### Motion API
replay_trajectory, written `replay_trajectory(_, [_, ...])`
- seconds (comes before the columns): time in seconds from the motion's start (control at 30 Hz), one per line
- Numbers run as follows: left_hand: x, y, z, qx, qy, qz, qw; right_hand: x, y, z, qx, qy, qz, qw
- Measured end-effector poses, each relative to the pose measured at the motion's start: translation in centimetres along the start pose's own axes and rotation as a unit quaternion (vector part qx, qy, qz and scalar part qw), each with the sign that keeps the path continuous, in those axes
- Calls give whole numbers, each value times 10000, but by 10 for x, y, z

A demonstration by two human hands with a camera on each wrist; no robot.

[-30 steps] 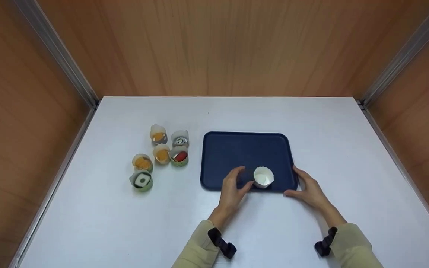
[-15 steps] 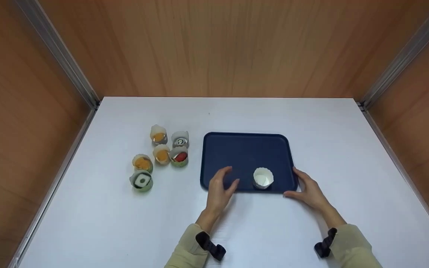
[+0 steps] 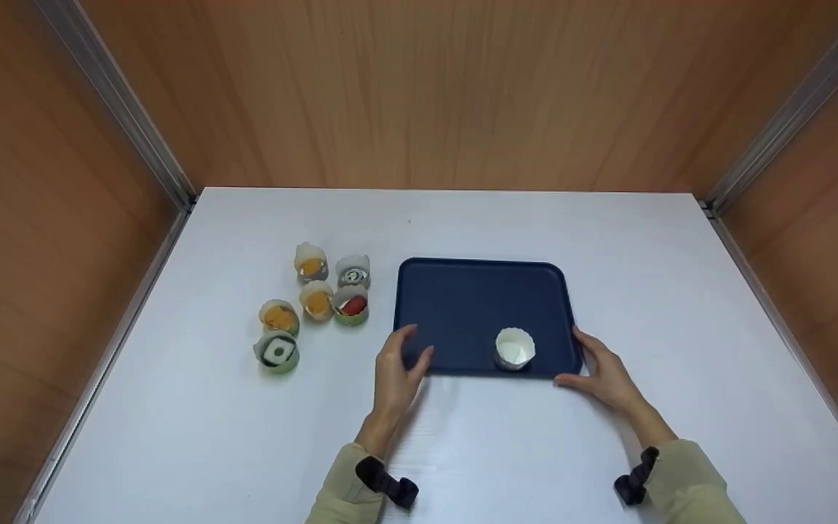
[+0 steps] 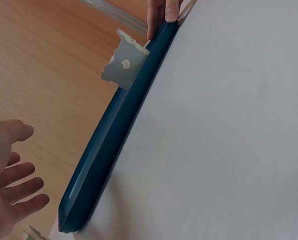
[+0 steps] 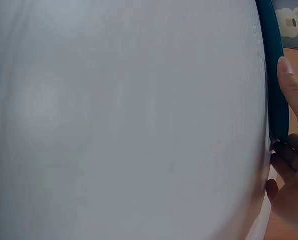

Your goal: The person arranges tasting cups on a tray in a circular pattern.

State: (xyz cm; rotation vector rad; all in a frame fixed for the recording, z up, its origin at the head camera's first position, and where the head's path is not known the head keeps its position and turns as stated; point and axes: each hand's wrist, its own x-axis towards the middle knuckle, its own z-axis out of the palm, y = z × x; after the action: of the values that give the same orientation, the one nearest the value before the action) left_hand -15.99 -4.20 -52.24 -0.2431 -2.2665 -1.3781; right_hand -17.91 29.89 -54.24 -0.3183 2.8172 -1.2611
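Note:
A paper baking cup (image 3: pixel 515 349), white inside and grey-blue outside with a small cartoon print, stands upright on the dark blue tray (image 3: pixel 477 291) near its front right corner. In the left wrist view the same cup (image 4: pixel 125 61) rises above the tray's rim. My left hand (image 3: pixel 396 375) hovers at the tray's front left corner; its fingers are spread and hold nothing. At the opposite front corner, my right hand (image 3: pixel 607 372) grips the tray, thumb along the front edge and fingers round the right side. The right wrist view shows this right hand (image 5: pixel 294 170) against the blue rim.
Left of the tray on the white table (image 3: pixel 193 437) stand several paper cups with small food-like pieces: an orange one (image 3: pixel 310 263), a red one (image 3: pixel 352 306) and a white roll with a dark rim (image 3: pixel 277 352). Wooden panels (image 3: pixel 419 94) enclose the table's back and sides.
My left hand has moved left, away from beside the white cup, to the tray's front left corner. The cup, tray and right hand stay in place.

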Motion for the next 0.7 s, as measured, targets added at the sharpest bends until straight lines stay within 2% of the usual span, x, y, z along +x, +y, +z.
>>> replay_trajectory(0.13, [2, -7, -7, -4, 189, -73, 9998, 0, 0, 0, -5, 23, -38, 10000])
replay_trajectory(0.4, [6, -19, -21, 11, 391, -559, 9977, -1, 0, -1, 25, 54, -45, 10000])
replay_trajectory(0.6, [5, -29, -27, 4, 677, -730, 9950, -1, -1, 0, 15, 96, -138, 9999])
replay_trajectory(0.7, [6, -33, -29, 4, 848, -923, 9921, -1, 0, 0, 15, 105, -118, 9999])
